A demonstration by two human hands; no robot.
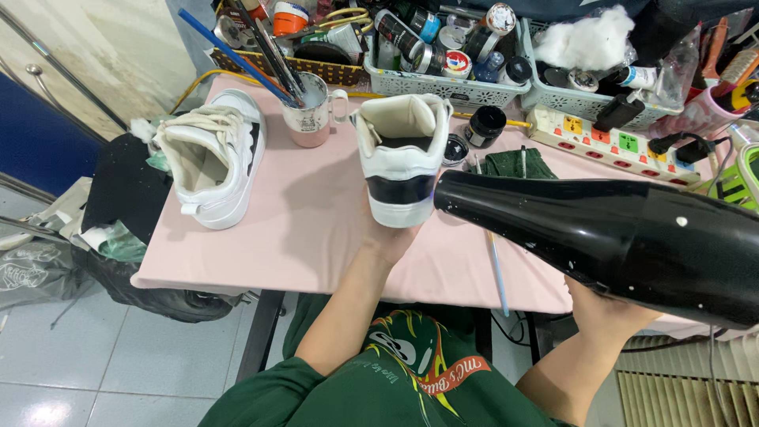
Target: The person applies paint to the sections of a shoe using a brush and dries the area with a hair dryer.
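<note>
Left hand grips white sneaker heel-up; right hand closed around black hair dryer, nozzle just beside the heel's right.

pink table — pale tiled floor

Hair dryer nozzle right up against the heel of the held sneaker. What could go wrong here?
1. The black hair dryer in the right hand points its nozzle close to the black heel band of the white sneaker; heat may scorch it or warm the left hand holding it.
2. The thin blue-handled brush overhangs the pink table edge and could be knocked off.
3. The open black jar sits near the airflow.
</note>
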